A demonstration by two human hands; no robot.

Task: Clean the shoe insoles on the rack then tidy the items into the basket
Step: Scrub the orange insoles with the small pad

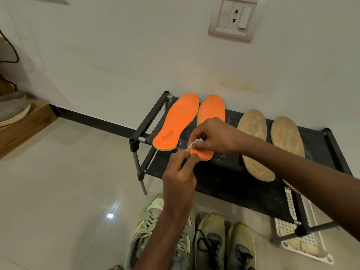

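on the top shelf of the black shoe rack (229,178) lie four insoles: two orange ones at the left end and two tan insoles (253,141) to their right, all pointing toward the wall. the left orange insole (175,121) lies flat with printed lettering near its heel. the right orange insole (211,110) is partly covered by both hands. the left hand (180,172) has its fingers curled and pinches the heel edge of this insole at the near end. the right hand (213,136) hovers over the insole's middle, its fingers bent around a small crumpled white cloth (194,143) that it pinches just above the heel. white specks dust the dark shelf around the hands. a white perforated basket (292,227) sits on the floor under the rack's right end, with something pale inside. three sneakers (210,242) stand on the tiled floor in front of the rack. a wall socket plate (232,18) is mounted above.
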